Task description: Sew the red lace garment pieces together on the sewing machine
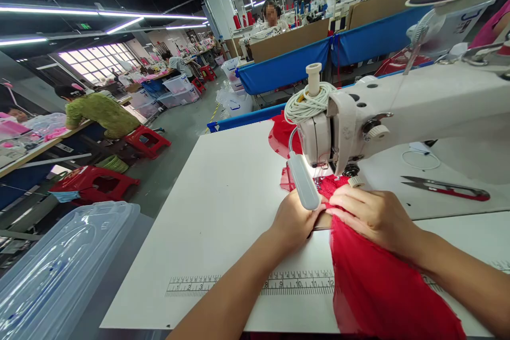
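Red fabric drapes off the near edge of the worktop, running up under the sewing machine. Left hand and right hand have fingers on it, can't tell if they're pinching tbh. Someone in green sits farther back.

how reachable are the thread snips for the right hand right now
Probably yes: the thread snips lie near the right hand, nothing visible between, though it's occupied with red fabric.
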Demonstrator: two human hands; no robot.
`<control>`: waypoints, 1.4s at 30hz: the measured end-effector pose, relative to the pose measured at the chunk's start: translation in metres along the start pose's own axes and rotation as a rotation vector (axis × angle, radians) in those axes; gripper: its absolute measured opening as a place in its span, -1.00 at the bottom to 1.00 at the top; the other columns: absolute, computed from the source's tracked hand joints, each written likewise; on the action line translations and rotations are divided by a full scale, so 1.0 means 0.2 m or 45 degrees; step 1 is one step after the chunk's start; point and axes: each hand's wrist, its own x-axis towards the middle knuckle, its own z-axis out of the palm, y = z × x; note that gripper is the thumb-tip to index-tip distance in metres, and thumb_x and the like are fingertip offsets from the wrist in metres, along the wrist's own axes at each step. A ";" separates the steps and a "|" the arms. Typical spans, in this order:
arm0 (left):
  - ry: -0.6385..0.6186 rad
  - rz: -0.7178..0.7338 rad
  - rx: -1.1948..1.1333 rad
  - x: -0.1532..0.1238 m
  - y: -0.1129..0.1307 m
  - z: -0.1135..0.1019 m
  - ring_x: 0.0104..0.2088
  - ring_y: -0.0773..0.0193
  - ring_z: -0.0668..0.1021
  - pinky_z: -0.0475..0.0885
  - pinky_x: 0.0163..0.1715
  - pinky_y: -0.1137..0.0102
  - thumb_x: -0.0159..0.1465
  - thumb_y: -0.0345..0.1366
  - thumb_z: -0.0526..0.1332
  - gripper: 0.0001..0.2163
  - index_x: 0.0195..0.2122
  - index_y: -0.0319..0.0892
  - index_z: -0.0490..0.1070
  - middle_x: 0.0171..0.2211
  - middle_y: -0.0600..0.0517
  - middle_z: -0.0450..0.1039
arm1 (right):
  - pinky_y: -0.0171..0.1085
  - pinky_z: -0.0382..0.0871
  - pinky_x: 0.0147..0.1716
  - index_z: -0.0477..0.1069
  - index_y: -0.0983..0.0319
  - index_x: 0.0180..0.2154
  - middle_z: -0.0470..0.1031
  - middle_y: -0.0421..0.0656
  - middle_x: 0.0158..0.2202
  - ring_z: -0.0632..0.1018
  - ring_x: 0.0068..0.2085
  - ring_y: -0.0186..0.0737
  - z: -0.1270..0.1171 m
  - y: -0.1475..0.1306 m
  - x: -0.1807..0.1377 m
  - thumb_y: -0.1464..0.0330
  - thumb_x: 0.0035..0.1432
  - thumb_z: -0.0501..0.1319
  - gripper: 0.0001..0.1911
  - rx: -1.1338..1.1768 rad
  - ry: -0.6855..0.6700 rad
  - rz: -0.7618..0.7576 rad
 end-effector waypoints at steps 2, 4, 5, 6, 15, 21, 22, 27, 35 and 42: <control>-0.046 0.024 -0.039 0.00 0.01 -0.01 -0.29 0.24 0.51 0.45 -0.21 0.33 0.38 -0.38 0.00 -0.75 -0.33 -0.16 0.45 -0.35 0.02 0.49 | -0.36 0.23 -0.49 0.45 0.21 -0.25 0.54 -0.19 -0.37 0.51 -0.41 -0.32 0.00 0.00 0.00 0.42 0.33 0.04 -0.79 0.044 -0.006 0.034; -0.076 0.019 -0.095 0.01 0.02 -0.03 -0.27 0.25 0.53 0.47 -0.20 0.34 0.37 -0.40 -0.01 -0.76 -0.25 -0.13 0.46 -0.31 0.04 0.51 | -0.37 0.23 -0.51 0.44 0.20 -0.26 0.52 -0.22 -0.40 0.49 -0.45 -0.35 0.00 -0.01 0.01 0.45 0.33 0.02 -0.78 0.078 -0.002 0.082; -0.082 0.001 -0.105 0.01 0.02 -0.04 -0.27 0.26 0.54 0.47 -0.21 0.34 0.36 -0.40 0.00 -0.78 -0.20 -0.12 0.45 -0.29 0.05 0.52 | -0.37 0.22 -0.51 0.43 0.20 -0.27 0.52 -0.23 -0.40 0.48 -0.47 -0.36 0.01 -0.01 0.01 0.45 0.32 0.02 -0.78 0.093 0.000 0.098; -0.086 -0.022 -0.102 0.01 0.03 -0.04 -0.28 0.26 0.54 0.48 -0.24 0.36 0.35 -0.40 0.03 -0.80 -0.17 -0.11 0.44 -0.29 0.06 0.52 | -0.37 0.22 -0.52 0.43 0.19 -0.27 0.51 -0.23 -0.41 0.48 -0.47 -0.36 0.01 -0.01 0.01 0.44 0.32 0.03 -0.78 0.106 -0.001 0.109; -0.039 0.044 0.247 -0.01 0.01 0.00 -0.40 0.29 0.47 0.40 -0.36 0.42 0.37 -0.29 0.08 -0.79 -0.35 -0.15 0.46 -0.46 0.06 0.41 | -0.35 0.18 -0.55 0.43 0.19 -0.25 0.51 -0.21 -0.39 0.48 -0.47 -0.35 0.00 0.01 -0.01 0.35 0.34 0.03 -0.79 0.082 -0.070 0.055; -0.023 0.170 0.440 -0.04 0.00 0.02 -0.46 0.33 0.41 0.32 -0.47 0.46 0.42 -0.26 0.01 -0.72 -0.36 -0.16 0.46 -0.50 0.05 0.35 | -0.30 0.06 -0.61 0.44 0.19 -0.23 0.56 -0.16 -0.28 0.48 -0.49 -0.32 0.00 0.04 -0.03 0.48 0.23 0.00 -0.75 -0.099 -0.107 0.028; -0.014 0.183 0.470 -0.05 0.00 0.02 -0.48 0.34 0.40 0.31 -0.49 0.47 0.41 -0.27 0.02 -0.72 -0.37 -0.16 0.45 -0.50 0.05 0.36 | -0.30 0.06 -0.61 0.44 0.20 -0.25 0.55 -0.16 -0.30 0.47 -0.48 -0.32 0.00 0.04 -0.03 0.53 0.20 -0.01 -0.72 -0.101 -0.106 0.031; -0.011 0.239 0.587 -0.08 0.05 0.03 -0.48 0.37 0.43 0.27 -0.58 0.49 0.43 -0.31 -0.04 -0.68 -0.39 -0.18 0.43 -0.39 0.01 0.44 | -0.32 0.15 -0.53 0.38 0.24 -0.41 0.44 -0.16 -0.44 0.42 -0.44 -0.30 -0.02 0.03 -0.02 0.58 0.19 -0.03 -0.72 -0.074 -0.082 -0.040; -0.147 0.288 0.755 -0.08 0.13 -0.04 -0.42 0.22 0.50 0.37 -0.54 0.36 0.43 0.01 -0.16 -0.50 -0.31 -0.22 0.43 -0.25 -0.11 0.47 | -0.32 0.17 -0.51 0.30 0.24 -0.48 0.32 -0.20 -0.51 0.33 -0.48 -0.30 -0.02 0.02 -0.01 0.61 0.15 -0.03 -0.73 -0.027 -0.019 -0.047; -0.120 0.282 0.752 -0.09 0.14 -0.06 -0.35 0.13 0.52 0.32 -0.52 0.32 0.41 0.07 -0.26 -0.40 -0.20 -0.22 0.48 -0.31 -0.10 0.48 | -0.29 0.18 -0.50 0.35 0.26 -0.43 0.37 -0.16 -0.48 0.38 -0.45 -0.27 -0.02 0.03 0.00 0.61 0.15 -0.02 -0.74 -0.014 -0.017 -0.055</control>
